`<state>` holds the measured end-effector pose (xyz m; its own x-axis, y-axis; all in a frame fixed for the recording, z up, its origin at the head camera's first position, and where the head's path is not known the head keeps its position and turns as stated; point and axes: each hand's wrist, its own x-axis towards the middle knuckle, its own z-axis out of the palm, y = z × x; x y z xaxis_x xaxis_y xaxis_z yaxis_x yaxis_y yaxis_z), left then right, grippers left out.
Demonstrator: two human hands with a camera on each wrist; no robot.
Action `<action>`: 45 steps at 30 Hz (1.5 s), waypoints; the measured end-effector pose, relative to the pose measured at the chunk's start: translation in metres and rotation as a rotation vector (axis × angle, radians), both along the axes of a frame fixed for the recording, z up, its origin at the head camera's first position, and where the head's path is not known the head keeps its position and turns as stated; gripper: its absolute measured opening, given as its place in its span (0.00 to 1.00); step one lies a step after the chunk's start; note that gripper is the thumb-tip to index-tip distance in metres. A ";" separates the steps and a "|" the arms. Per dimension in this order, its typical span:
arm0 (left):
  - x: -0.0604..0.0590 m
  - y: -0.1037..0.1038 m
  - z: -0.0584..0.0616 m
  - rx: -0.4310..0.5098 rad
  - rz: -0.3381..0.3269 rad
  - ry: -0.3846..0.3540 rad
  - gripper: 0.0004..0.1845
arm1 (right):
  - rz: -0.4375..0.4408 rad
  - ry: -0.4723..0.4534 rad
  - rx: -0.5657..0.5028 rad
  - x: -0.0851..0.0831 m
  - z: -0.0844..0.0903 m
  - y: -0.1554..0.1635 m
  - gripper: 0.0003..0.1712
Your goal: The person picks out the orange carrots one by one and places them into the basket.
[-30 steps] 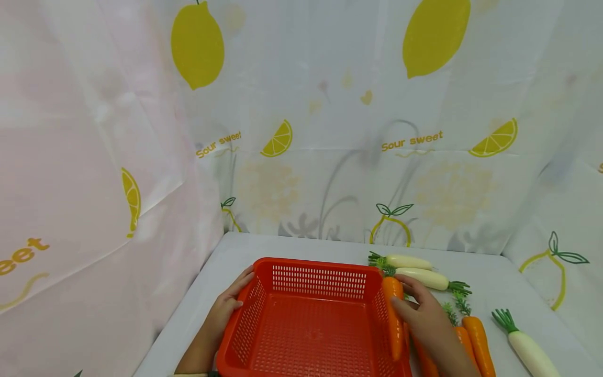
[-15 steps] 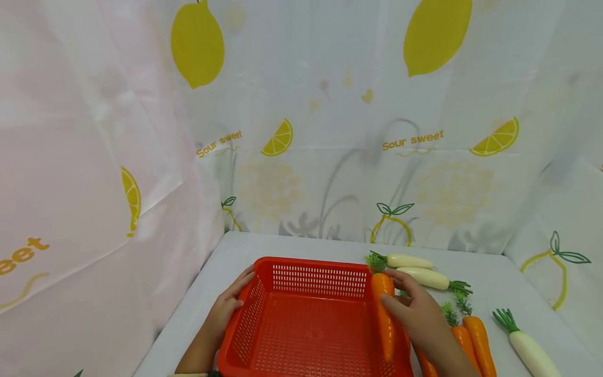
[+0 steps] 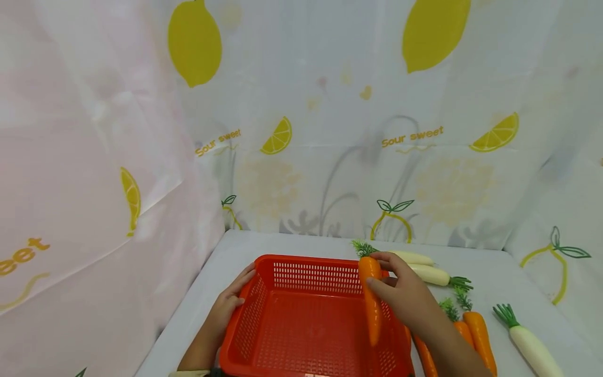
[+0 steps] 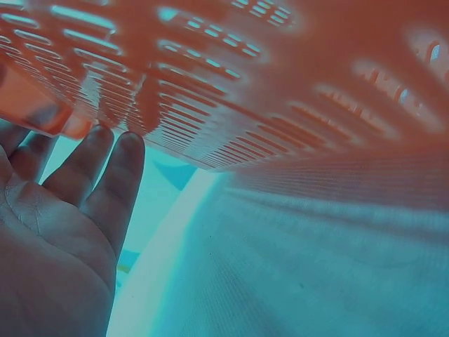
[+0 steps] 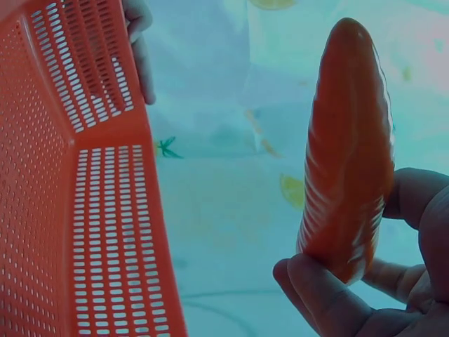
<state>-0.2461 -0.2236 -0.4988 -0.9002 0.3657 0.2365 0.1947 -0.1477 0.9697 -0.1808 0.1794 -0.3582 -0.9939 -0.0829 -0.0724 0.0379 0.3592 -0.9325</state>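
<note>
Your right hand [image 3: 405, 296] grasps an orange carrot [image 3: 371, 298] in the air above the red basket [image 3: 311, 324], near its right wall. Your left hand [image 3: 229, 303] rests flat-fingered against the basket's left wall on the tabletop [image 3: 490, 277].

Right hand [image 3: 407, 298] grips an orange carrot [image 3: 370, 301] above the right side of the red basket [image 3: 306, 335], green top pointing away, tip hanging over the basket interior. Left hand [image 3: 226, 306] rests on the basket's left far corner, fingers [image 3: 242, 280] along the rim. Right of the basket on the white tabletop [image 3: 490, 277]: two white radishes [image 3: 431, 267], more carrots [image 3: 478, 335], another radish [image 3: 529, 343] near the right edge. Lemon-print curtain [image 3: 330, 131] behind.
</note>
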 end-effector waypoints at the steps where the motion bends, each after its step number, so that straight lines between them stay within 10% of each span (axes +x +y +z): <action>1: -0.001 0.000 0.000 0.002 -0.005 0.003 0.40 | 0.004 0.005 0.006 -0.002 0.001 -0.002 0.35; 45: 0.000 0.001 -0.001 -0.029 0.010 0.039 0.42 | 0.203 -0.007 -0.011 -0.075 -0.019 -0.102 0.28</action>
<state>-0.2465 -0.2228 -0.4993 -0.8940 0.3643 0.2611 0.2338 -0.1179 0.9651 -0.2563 0.0777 -0.3773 -0.9563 -0.2821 -0.0772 -0.0277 0.3501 -0.9363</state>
